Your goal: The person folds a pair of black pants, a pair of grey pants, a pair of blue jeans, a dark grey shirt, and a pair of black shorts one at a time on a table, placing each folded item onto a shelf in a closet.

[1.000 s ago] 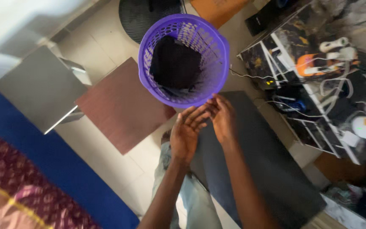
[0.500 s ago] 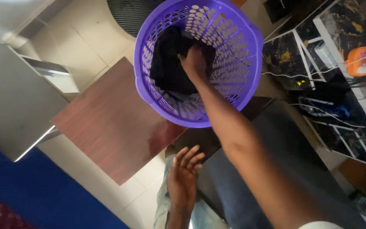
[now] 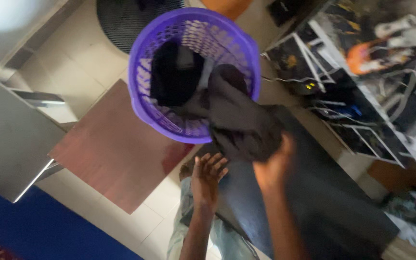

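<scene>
Half a second ago the right hand (image 3: 271, 168) was deep inside the purple basket (image 3: 143, 103), on the dark clothes; now it is out over the lap, dragging a dark garment (image 3: 239, 120) with it. Its fingers are clenched on the lower end of that cloth, though motion blur hides how each one sits. From there the garment trails back up over the near rim of the basket, its upper end inside the rim, so it bridges basket and hand. More black clothing (image 3: 172, 79) lies in the basket's far left part.

Open and flat, the left hand (image 3: 205, 178) has its fingers (image 3: 214, 161) spread, holding nothing; its tips are just below the basket's near rim and just left of the hanging cloth, close to it but, as far as can be told, apart.

Beside the brown table (image 3: 116, 154) the basket stands on the pale tiled floor (image 3: 83, 53), its rim overlapping the table's upper right corner. Right of the hands a wide dark cloth (image 3: 323, 202) spreads across the lap. A cluttered shelf unit with cables (image 3: 362, 86) closes in on the right, and a blue bed edge (image 3: 49, 226) lies lower left.
</scene>
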